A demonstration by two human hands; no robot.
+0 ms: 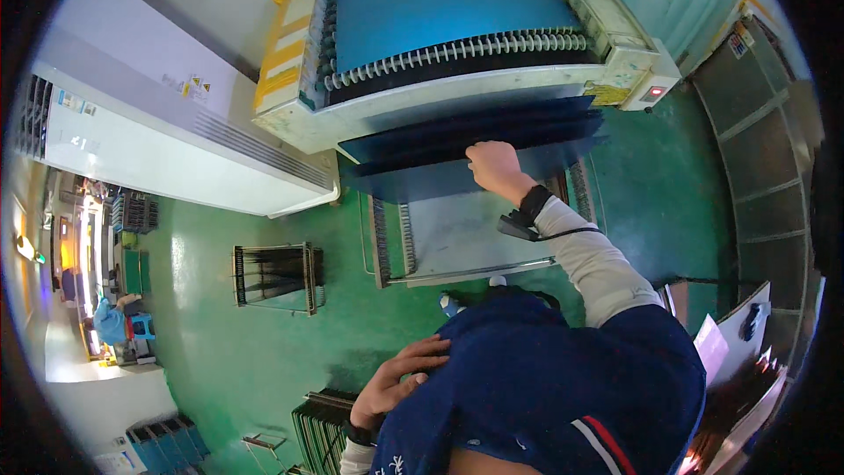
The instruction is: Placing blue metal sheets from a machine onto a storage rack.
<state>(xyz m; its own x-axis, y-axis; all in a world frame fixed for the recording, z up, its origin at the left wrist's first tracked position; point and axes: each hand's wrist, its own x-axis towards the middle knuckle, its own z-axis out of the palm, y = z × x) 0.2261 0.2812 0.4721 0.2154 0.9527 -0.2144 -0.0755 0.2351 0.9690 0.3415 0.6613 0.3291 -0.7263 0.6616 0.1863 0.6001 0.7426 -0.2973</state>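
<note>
My right hand (498, 169) reaches forward, closed at the upper edge of a dark blue panel (413, 183). More dark blue panels (404, 142) stand upright just behind it, in a metal rack (475, 237) with slotted sides. The fingertips are partly hidden against the dark sheet. My left hand (397, 384) rests against the front of my blue top, fingers stretched out and holding nothing. Beyond the rack, a bright blue sheet (448, 0) lies flat on the rollers of a pale machine (422, 97).
A tall white cabinet unit (176, 136) stands left of the machine. Smaller racks of thin boards (278, 277) stand on the green floor (202, 334). Grey framed panels (756, 176) line the right. Far left, another person (112, 321) sits near a bright workbench.
</note>
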